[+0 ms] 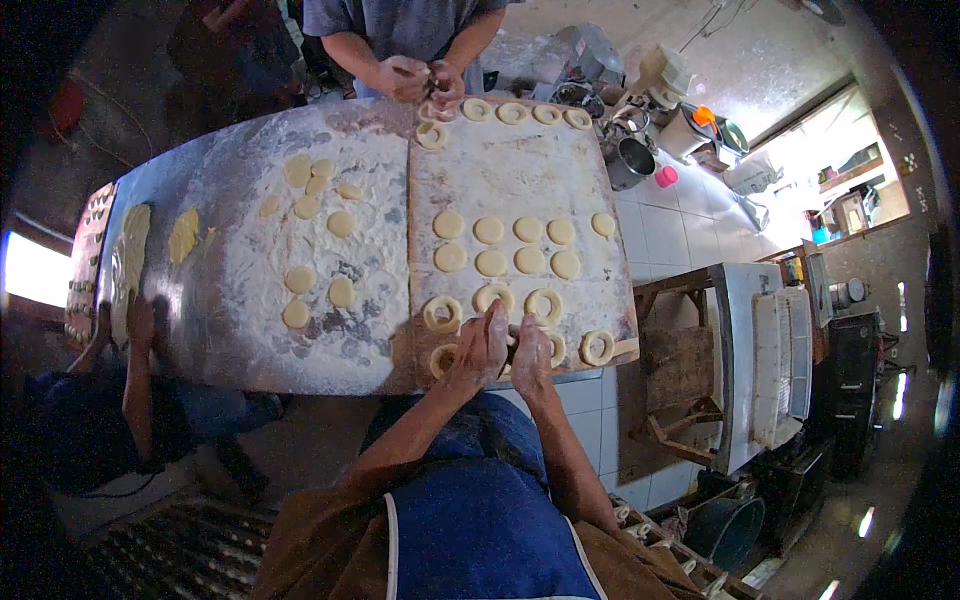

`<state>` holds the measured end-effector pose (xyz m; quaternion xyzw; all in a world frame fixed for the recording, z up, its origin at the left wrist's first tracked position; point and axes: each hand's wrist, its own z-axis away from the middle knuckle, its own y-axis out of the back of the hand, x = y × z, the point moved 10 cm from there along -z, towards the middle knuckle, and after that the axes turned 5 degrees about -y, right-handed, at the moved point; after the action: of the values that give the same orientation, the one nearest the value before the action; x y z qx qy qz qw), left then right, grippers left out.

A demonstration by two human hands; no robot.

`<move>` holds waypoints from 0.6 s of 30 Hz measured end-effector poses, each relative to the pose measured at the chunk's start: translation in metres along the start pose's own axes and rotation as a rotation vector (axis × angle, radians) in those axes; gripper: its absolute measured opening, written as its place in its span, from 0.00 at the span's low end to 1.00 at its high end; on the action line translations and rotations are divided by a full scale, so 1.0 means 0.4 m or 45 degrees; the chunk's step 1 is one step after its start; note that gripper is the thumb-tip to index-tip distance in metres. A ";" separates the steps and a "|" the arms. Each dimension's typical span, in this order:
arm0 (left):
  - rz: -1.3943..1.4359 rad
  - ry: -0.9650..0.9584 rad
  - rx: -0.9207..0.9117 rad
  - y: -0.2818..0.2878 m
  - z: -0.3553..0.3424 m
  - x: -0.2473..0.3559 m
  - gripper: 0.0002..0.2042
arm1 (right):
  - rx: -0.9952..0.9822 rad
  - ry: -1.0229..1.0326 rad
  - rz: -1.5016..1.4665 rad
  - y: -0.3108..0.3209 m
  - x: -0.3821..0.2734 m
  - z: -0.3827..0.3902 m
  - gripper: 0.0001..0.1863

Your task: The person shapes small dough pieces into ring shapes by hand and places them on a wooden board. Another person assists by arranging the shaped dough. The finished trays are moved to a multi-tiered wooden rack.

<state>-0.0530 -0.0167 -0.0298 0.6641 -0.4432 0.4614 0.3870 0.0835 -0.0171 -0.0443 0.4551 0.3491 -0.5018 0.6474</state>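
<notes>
Head view, first entry?

"Left grip [487, 344], right grip [530, 352]: close together, fingers curled; whether anything is pinched between them, cannot tell."

Second entry?

"Dough ring [484, 297], pale: just beyond the left grip's fingertips. Second ring [557, 306]: just beyond the right grip. Both flat on the counter [515, 170]."

Handling?

"Judged light, soft, easily dented. Hold low, around the outer rim, from both sides."

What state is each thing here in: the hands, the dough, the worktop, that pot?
Left hand: bent, grip unclear
Right hand: bent, grip unclear
Dough rings: shaped, open in the middle
Dough rounds: whole, without holes
Long dough sheet: flattened
Yellow dough piece: flattened, irregular
Metal tabletop: partly floury
Metal pot: uncovered
</notes>
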 end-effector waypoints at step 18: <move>0.342 0.408 -0.167 -0.296 0.049 -0.137 0.14 | -0.039 0.042 -0.263 0.209 0.124 -0.049 0.41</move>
<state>0.0541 0.0142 -0.1001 0.4905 -0.4896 0.5786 0.4300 0.1771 -0.0084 -0.0761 0.4150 0.4125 -0.5527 0.5934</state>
